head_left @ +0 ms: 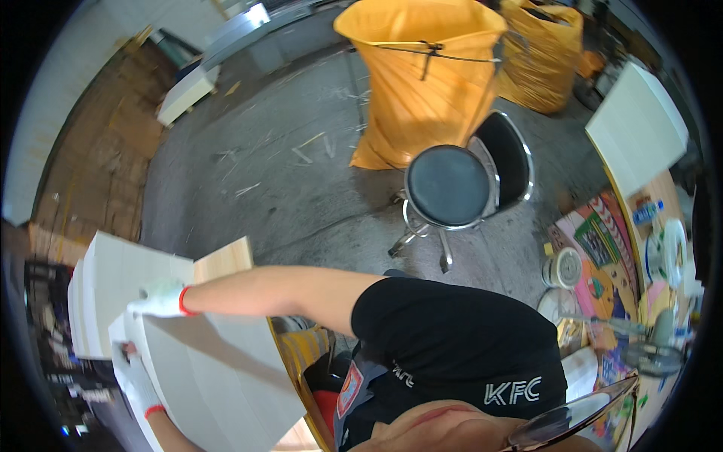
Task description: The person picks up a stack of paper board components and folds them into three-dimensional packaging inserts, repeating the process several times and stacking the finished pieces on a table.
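Mid-job, by the look of it

Pale sheets (226,369), matte, stepped in shallow layers, lay below both hands; bare wood (226,258) showed alongside. Right hand (158,301), knit-gloved, sat at their far edge; left hand (138,384) curled at the corner. Pinching: couldn't tell. White stack (124,282) stood beyond; remaining work unclear.

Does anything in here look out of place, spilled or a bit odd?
Yes, a little: thin, pale strips lie scattered over the grey floor, to the left of the large orange sack in the picture. They point every which way, so they look like dropped scraps. Nothing else clearly stands out.
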{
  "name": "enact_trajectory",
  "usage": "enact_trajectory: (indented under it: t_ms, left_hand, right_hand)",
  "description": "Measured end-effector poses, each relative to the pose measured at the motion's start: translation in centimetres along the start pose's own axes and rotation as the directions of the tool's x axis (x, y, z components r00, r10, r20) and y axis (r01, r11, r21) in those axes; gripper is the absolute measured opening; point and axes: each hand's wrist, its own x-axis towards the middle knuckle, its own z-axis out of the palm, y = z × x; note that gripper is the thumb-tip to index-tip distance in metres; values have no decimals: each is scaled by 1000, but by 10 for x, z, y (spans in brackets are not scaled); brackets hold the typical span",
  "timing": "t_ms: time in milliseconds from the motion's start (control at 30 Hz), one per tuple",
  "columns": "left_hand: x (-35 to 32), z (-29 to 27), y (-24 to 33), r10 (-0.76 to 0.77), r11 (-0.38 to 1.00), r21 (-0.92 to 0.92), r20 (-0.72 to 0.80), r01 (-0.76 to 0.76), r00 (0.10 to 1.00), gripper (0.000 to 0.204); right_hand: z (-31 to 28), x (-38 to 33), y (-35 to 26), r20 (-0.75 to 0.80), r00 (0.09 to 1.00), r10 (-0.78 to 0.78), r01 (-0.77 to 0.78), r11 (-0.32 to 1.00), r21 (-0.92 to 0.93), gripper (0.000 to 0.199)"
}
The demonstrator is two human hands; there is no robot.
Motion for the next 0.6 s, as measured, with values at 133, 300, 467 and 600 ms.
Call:
enact_trajectory:
  t_ms: [133, 300, 467, 600]
  left_hand:
    - [4, 7, 38, -147, 989, 24, 90, 145, 985, 22]
    - [-7, -14, 29, 91, 972, 221, -28, -82, 995, 16]
    - [-2, 2, 45, -183, 926, 357, 138, 124, 973, 35]
    - [-26, 1, 53, -173, 965, 206, 21, 165, 985, 29]
  right_hand:
    - [-28, -1, -17, 59, 997, 47, -34, 976, -214, 88]
    - [-16, 28, -19, 143, 980, -141, 193, 856, -480, 90]
    - [-28, 49, -12, 318, 894, -315, 447, 591, -671, 55]
    - [-31, 53, -37, 478, 726, -495, 623, 179, -761, 46]
